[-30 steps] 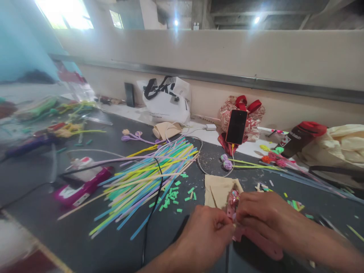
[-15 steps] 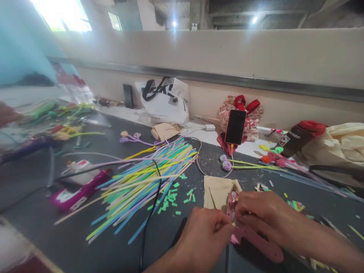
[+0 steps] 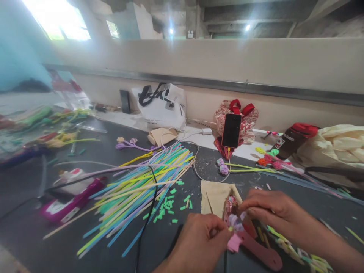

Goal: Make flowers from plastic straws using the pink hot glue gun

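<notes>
My left hand [image 3: 203,237] is closed, thumb and finger pinching a small pale purple and yellow piece [image 3: 235,223] at the lower middle. To its right, my right hand [image 3: 269,212] has its fingers pressed together at the other side of that piece; what they grip is too small to make out. Under the fingers lies a pink tool with a long handle [image 3: 264,253], its hole at the right end. A pink piece [image 3: 234,242] shows just below my left fingertips. Behind the hands rests a beige cloth [image 3: 214,191].
Coloured straw-like sticks [image 3: 136,193] spread left of centre, with green cut bits [image 3: 167,204] beside them. A black cable [image 3: 155,189] crosses them. A magenta tool [image 3: 71,203] lies left. Behind stand a phone [image 3: 231,131] and bags; a dark bottle [image 3: 292,140] is at right.
My right hand has moved slightly up and right from my left, uncovering the pale purple piece and more of the pink piece. The camera view has shifted a little.
</notes>
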### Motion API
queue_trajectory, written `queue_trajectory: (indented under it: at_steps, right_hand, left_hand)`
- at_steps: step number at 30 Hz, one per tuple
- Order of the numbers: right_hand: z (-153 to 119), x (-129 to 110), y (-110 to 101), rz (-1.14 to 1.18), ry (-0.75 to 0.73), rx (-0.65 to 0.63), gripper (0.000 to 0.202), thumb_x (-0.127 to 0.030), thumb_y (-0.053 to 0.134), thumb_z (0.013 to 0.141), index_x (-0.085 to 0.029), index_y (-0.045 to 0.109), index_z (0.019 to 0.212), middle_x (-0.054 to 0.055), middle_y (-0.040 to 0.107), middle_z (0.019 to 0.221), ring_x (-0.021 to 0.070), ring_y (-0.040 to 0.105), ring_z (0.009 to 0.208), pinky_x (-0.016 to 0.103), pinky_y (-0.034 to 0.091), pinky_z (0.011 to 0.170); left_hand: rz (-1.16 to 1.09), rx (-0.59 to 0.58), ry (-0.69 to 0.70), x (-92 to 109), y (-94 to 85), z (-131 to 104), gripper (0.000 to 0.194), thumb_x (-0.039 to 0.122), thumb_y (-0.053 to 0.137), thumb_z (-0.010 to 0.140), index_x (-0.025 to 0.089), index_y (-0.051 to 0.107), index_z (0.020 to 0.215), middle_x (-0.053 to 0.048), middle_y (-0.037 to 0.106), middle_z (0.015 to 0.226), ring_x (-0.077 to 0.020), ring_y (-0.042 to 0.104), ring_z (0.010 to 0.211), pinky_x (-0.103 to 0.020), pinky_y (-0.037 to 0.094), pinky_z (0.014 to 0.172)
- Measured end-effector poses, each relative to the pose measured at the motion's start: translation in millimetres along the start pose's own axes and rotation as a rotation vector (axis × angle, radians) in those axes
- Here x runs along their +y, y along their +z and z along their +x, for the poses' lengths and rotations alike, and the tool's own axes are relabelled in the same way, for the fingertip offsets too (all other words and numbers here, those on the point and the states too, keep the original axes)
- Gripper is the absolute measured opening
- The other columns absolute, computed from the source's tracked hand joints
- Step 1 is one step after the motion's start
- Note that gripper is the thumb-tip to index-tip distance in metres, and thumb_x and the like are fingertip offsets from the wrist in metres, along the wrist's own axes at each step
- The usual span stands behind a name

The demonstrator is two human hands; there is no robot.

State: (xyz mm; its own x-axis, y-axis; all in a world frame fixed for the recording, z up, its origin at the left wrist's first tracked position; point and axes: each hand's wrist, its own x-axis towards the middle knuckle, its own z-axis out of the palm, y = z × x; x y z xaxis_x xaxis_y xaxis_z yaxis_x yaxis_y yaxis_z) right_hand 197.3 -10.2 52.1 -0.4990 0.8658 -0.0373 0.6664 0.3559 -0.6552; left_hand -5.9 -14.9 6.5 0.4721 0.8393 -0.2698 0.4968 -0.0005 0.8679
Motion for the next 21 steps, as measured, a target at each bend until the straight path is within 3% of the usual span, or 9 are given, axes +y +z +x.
queue_trajectory:
  at_steps: [10,16,21]
  right_hand:
    - [3,-4,22,0.121,0.052,0.120,0.017,-0.019,0.051,0.083,-0.019,0.059,0.068,-0.003,0.059,0.065,0.0108,0.055,0.060,0.019,0.039,0.057]
    - [4,-2,31,0.159,-0.030,0.225,0.018,-0.020,0.050,0.084,-0.019,0.057,0.068,0.000,0.058,0.072,0.0137,0.057,0.071,0.022,0.041,0.064]
    - [5,1,31,0.125,-0.056,0.191,0.017,-0.019,0.050,0.084,-0.020,0.057,0.068,0.001,0.059,0.075,0.0147,0.056,0.073,0.024,0.042,0.065]
  left_hand:
    - [0.018,0.044,0.013,-4,2.0,1,0.025,0.028,0.048,0.073,0.015,0.066,0.060,0.006,0.039,0.046,-0.0079,0.036,0.050,-0.020,0.023,0.046]
    - [-0.036,0.042,-0.018,-4,2.5,-1,0.025,0.028,0.048,0.072,0.016,0.068,0.063,0.006,0.038,0.045,-0.0068,0.033,0.046,-0.020,0.020,0.043]
    - [-0.072,0.027,-0.024,-3,3.9,-2,0.025,0.028,0.048,0.072,0.015,0.068,0.063,0.006,0.039,0.046,-0.0067,0.035,0.047,-0.020,0.021,0.043]
